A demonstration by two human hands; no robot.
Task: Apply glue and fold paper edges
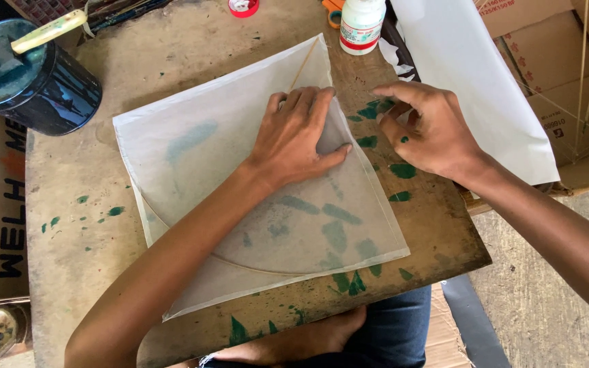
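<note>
Down on the wooden board (103,225) lies a square of thin white paper (192,163), turned a little like a kite. A thin stick (304,63) runs under it from the far corner, and a bent stick (253,267) curves under its near part. Green paint marks (349,281) show through the paper and dot the board.

The left hand (293,140) lies flat on the paper, near its far right side. Its fingers are spread and open, pressing the sheet down. It grips nothing.

The right hand (425,131) is just to the right of the paper, over the bare board. Its fingers are bent, and the first finger points left toward the paper's edge. I cannot tell if the fingertip touches the sheet. It holds nothing I can see.

Far away at the top stands a white bottle (361,24) with a red band. At the far left sits a dark round tin (42,85) with a brush handle (50,31) resting on top. More white paper (485,88) lies off to the right, near brown boxes (547,54).
</note>
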